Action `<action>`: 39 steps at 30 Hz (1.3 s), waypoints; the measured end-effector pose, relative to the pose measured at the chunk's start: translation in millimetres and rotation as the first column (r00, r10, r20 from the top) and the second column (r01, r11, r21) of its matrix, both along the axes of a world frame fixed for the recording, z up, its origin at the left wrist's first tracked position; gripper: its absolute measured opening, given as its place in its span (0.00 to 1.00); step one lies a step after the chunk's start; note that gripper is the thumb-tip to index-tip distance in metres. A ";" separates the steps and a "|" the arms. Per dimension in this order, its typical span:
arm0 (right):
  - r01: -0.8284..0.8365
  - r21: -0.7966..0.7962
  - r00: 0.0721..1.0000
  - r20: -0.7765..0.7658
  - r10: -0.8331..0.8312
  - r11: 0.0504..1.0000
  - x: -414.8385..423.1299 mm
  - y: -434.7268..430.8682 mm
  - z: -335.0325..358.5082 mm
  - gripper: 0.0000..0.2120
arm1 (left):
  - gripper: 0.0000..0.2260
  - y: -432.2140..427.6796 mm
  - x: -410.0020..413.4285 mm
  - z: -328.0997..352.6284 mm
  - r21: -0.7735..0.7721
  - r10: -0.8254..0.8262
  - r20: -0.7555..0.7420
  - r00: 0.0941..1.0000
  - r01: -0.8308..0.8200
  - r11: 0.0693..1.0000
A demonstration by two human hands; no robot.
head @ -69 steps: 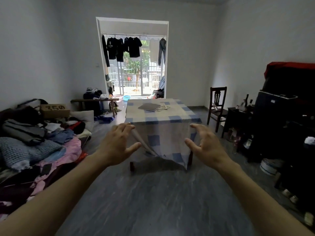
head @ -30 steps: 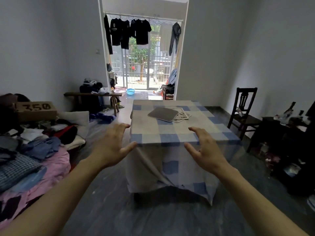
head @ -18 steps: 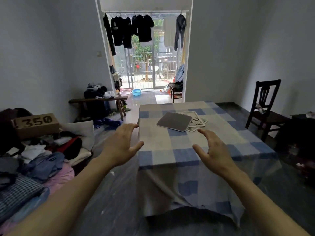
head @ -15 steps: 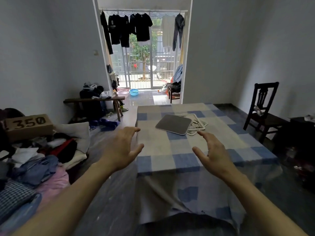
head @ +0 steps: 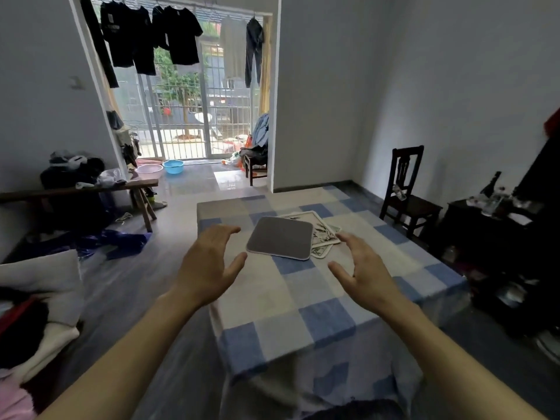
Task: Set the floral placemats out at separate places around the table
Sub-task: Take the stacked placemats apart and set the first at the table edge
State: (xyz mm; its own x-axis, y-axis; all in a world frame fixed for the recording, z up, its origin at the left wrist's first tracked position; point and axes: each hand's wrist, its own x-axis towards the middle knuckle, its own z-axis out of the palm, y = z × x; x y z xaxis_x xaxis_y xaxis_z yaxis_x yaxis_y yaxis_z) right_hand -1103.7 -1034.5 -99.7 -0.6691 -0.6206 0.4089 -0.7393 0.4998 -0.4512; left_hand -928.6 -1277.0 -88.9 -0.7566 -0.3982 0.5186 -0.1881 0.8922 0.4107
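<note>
Worktop is right up close now, left hand and right hand open and empty flanking the stacked mats, so pickup's next I reckon.

Blue-and-cream checks under a grey mat

The cloth is checked in blue, pale blue and cream; the top mat is plain grey with a pale edge; the mats under it are white with a dark leafy print; one basin is blue, the next basin pink; the chair dark brown; the shirts black; the floor streaked grey.
</note>
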 end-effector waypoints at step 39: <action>-0.069 0.062 0.979 0.194 0.056 0.996 -325.7 -147.1 -111.4 0.24 | 0.19 -110.4 -356.6 -130.4 0.131 0.086 0.173 0.981 -0.109 0.985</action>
State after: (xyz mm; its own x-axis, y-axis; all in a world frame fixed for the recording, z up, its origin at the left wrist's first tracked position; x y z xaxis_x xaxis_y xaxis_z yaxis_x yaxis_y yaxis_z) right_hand -1429.4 -1181.7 -211.2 -0.6903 -0.6853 0.2322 -0.6728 0.4898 -0.5545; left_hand -1285.2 -1387.4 -219.4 -0.7813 -0.5337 0.3236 -0.3473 0.8025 0.4851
